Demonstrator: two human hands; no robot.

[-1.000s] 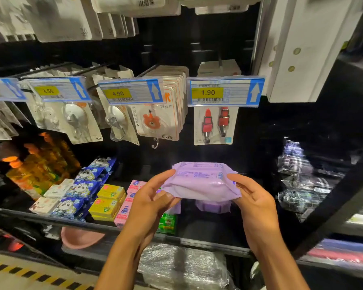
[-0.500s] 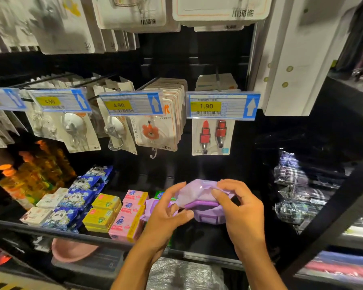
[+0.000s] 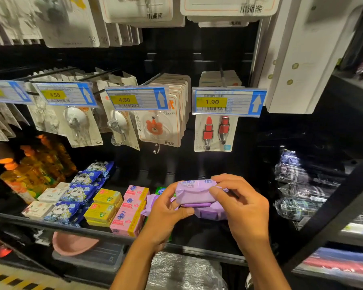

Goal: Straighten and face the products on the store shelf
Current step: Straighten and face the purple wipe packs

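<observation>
A soft purple wipes pack [image 3: 194, 192] is held low over the dark shelf [image 3: 199, 232], right above another purple pack [image 3: 211, 212] lying there. My left hand [image 3: 166, 210] grips its left end, thumb along the lower edge. My right hand [image 3: 240, 204] pinches its right end from above, fingers curled over the top. A third purple pack [image 3: 151, 203] peeks out behind my left hand. Whether the held pack touches the one below is unclear.
Pink soap boxes [image 3: 130, 210], yellow boxes [image 3: 105, 206] and blue panda packs [image 3: 80, 191] line the shelf to the left. Hook cards [image 3: 215, 132] hang on pegs with price tags [image 3: 228, 101] above. Wrapped dark goods [image 3: 298, 185] fill the right bay. A black post [image 3: 331, 208] slants across at right.
Both hands have lowered the purple pack from chest height down onto the stack on the shelf and turned it so its barcode edge faces up.
</observation>
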